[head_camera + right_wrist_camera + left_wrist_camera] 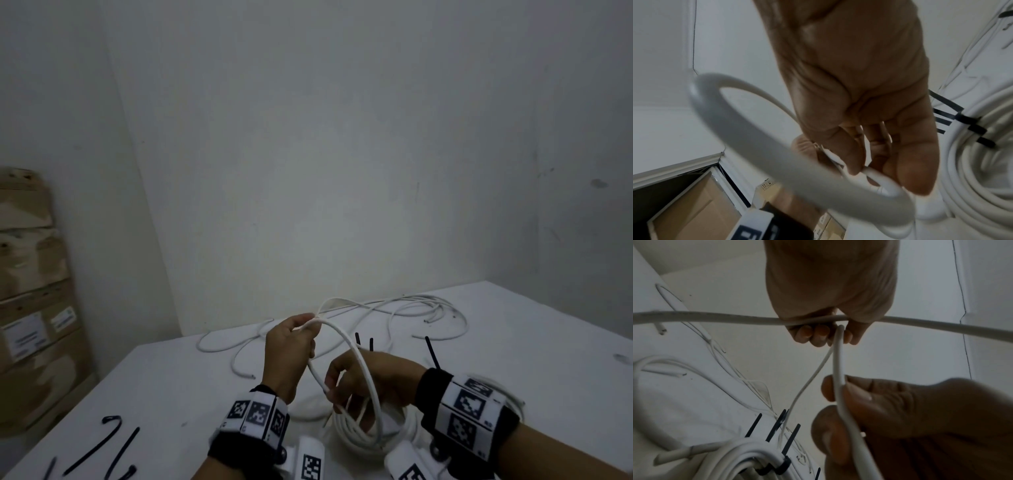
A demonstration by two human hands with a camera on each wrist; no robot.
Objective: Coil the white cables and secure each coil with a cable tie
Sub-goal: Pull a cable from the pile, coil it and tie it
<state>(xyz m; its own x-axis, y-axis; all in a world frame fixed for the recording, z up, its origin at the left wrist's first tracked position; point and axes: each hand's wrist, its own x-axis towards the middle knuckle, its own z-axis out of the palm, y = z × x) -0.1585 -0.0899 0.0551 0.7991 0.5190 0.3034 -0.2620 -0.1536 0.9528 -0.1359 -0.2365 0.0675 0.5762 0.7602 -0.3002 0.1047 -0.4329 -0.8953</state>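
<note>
Left hand (291,346) is up high, fingers curled round the top of a fresh loop of white cable (346,339), holding the turn open so it keeps its shape. Right hand (366,380) sits lower, thumb and fingers pinching the same cable where the loop comes back down, probably feeding and guiding the next turn, though the head view hides its fingertips. Directly under the hands lies a finished coil (370,435), bound by black cable ties (781,465) with their tails sticking out, so one bundle looks done and this loop starts another. The slack trails off to the far side, where more loose cables (411,308) sprawl, free to be drawn in. Spare ties (113,442) wait at the near left corner, within reach for the fastening step. All of it rests on a white surface (513,342) pushed into the corner of a bare, dim, pale-walled room, with cardboard boxes (30,274) stacked on the left.
</note>
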